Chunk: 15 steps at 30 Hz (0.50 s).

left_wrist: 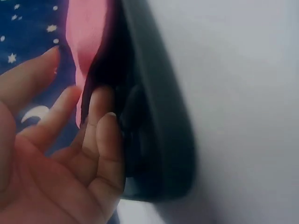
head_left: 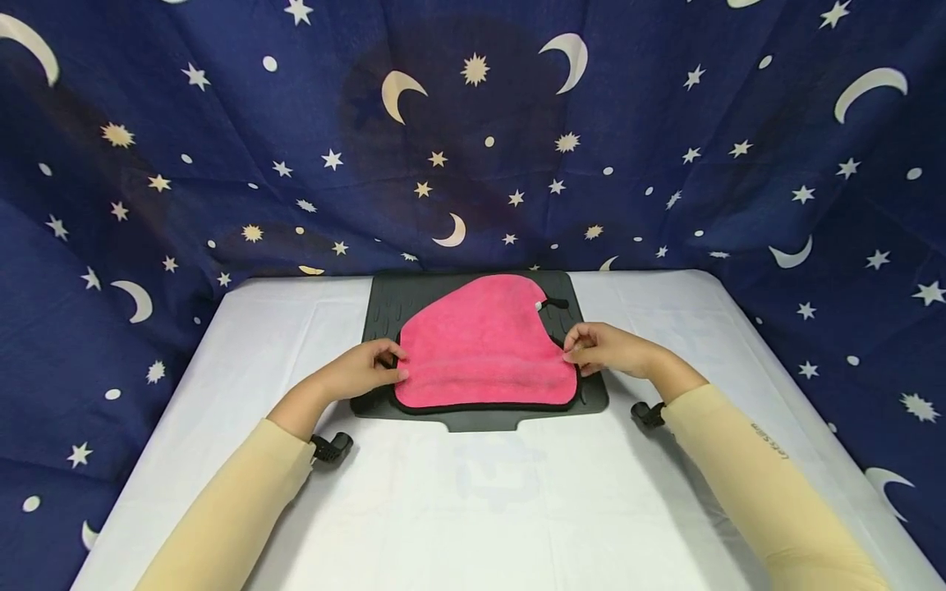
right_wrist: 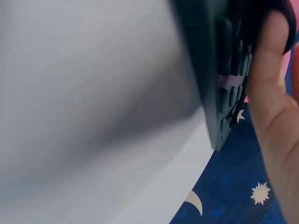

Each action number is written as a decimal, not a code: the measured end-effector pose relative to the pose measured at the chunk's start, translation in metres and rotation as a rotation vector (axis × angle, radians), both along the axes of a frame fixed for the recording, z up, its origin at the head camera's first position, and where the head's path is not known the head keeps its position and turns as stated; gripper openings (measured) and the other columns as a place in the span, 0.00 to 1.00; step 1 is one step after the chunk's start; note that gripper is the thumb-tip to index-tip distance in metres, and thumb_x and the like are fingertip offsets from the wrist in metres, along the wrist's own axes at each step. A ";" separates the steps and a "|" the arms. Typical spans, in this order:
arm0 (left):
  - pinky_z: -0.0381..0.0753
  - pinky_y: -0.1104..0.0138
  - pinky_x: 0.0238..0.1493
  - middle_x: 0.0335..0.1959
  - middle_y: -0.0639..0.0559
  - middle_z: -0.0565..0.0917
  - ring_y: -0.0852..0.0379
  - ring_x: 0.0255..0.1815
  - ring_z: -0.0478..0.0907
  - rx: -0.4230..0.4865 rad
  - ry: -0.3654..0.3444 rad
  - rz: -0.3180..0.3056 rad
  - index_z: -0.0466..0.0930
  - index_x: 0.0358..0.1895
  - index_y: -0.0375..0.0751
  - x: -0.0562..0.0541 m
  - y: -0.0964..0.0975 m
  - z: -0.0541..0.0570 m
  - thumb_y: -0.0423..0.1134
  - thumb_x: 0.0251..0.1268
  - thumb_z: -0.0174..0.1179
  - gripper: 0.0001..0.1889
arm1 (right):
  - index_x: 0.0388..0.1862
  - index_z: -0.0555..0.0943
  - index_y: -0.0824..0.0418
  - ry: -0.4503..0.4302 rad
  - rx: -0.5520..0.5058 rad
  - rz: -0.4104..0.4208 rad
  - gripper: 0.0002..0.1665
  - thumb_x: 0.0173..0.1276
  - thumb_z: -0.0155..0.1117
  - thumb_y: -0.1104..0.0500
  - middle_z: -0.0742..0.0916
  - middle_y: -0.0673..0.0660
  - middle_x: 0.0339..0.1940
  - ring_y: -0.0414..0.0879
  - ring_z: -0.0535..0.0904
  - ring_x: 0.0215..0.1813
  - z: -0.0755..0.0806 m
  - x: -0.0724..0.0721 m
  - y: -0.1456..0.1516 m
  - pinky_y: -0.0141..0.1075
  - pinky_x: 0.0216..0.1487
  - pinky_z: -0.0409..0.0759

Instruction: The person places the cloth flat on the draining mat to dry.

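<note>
A soft pink cloth piece (head_left: 480,341) with black edging lies over a dark grey ribbed mat (head_left: 388,300). My left hand (head_left: 356,369) holds the cloth's left edge, thumb and index fingertip on its pink face. Seen in the left wrist view, other fingers (left_wrist: 102,105) reach under the cloth's dark underside. At the right edge, my right hand (head_left: 617,351) pinches the cloth. One finger (right_wrist: 271,51) is at the black underside in the right wrist view; most of that hand lies outside this view. A short black strap (head_left: 556,304) sticks out at the cloth's upper right.
The white-covered table (head_left: 495,509) runs under the mat, whose front tab (head_left: 484,423) points toward me. Behind it hangs a dark blue curtain (head_left: 473,180) with moons and stars, also along both sides. Black wrist cameras (head_left: 332,447) stick out inward from both sleeves.
</note>
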<state>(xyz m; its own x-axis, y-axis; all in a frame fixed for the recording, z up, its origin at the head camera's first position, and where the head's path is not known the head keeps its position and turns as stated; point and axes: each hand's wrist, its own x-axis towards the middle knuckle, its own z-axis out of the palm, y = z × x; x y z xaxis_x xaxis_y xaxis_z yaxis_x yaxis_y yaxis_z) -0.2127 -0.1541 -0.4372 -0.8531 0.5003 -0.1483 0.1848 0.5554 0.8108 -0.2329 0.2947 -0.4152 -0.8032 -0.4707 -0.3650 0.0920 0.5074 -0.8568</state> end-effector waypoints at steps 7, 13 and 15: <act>0.81 0.57 0.50 0.47 0.39 0.82 0.48 0.45 0.79 0.097 -0.082 0.163 0.72 0.62 0.32 -0.029 0.010 0.000 0.43 0.76 0.56 0.21 | 0.56 0.70 0.71 -0.060 0.023 -0.041 0.15 0.81 0.48 0.61 0.76 0.61 0.53 0.51 0.74 0.50 0.004 -0.024 -0.013 0.44 0.55 0.78; 0.81 0.61 0.49 0.48 0.41 0.79 0.55 0.41 0.73 0.180 -0.143 0.273 0.73 0.62 0.32 -0.046 0.021 -0.004 0.44 0.79 0.53 0.20 | 0.55 0.73 0.69 -0.046 0.073 -0.048 0.14 0.77 0.48 0.63 0.77 0.57 0.44 0.50 0.70 0.48 0.003 -0.036 -0.026 0.42 0.50 0.75; 0.80 0.65 0.47 0.51 0.41 0.79 0.56 0.42 0.74 0.205 -0.159 0.310 0.74 0.63 0.33 -0.048 0.023 -0.005 0.43 0.79 0.52 0.20 | 0.55 0.74 0.71 -0.041 0.061 -0.046 0.15 0.75 0.49 0.65 0.78 0.56 0.43 0.49 0.70 0.48 0.002 -0.039 -0.028 0.43 0.50 0.75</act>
